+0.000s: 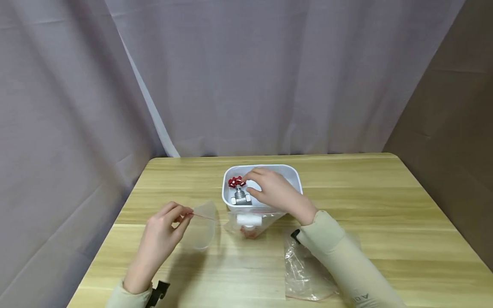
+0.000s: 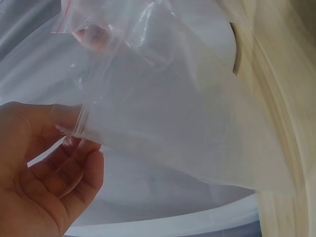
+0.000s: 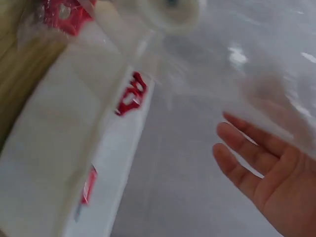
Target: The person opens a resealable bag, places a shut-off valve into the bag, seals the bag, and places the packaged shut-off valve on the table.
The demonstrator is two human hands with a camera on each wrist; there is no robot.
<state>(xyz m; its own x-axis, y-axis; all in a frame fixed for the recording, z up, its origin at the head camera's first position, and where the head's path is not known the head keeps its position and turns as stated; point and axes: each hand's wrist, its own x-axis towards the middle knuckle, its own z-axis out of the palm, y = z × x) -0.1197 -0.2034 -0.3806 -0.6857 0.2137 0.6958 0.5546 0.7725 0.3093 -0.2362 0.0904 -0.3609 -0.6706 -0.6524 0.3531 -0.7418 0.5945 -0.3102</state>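
My left hand (image 1: 163, 233) pinches a clear zip bag (image 1: 204, 235) by its red-lined top edge, above the table. In the left wrist view, thumb and fingers hold the bag (image 2: 173, 113) at its zip corner, and it hangs flat. My right hand (image 1: 277, 192) is over a white tray (image 1: 294, 179), fingers spread beside a metal valve (image 1: 240, 196) with a red handwheel (image 1: 236, 182). In the right wrist view the right hand (image 3: 271, 173) has extended fingers and nothing in its grasp. Whether a fingertip touches the handwheel is unclear.
Against the tray's front side lies a zip bag containing a white part (image 1: 248, 220) and a red part (image 1: 249, 232). Another clear bag (image 1: 306, 273) lies partly under my right forearm. Grey curtains (image 1: 246, 85) hang behind the wooden table (image 1: 385, 214).
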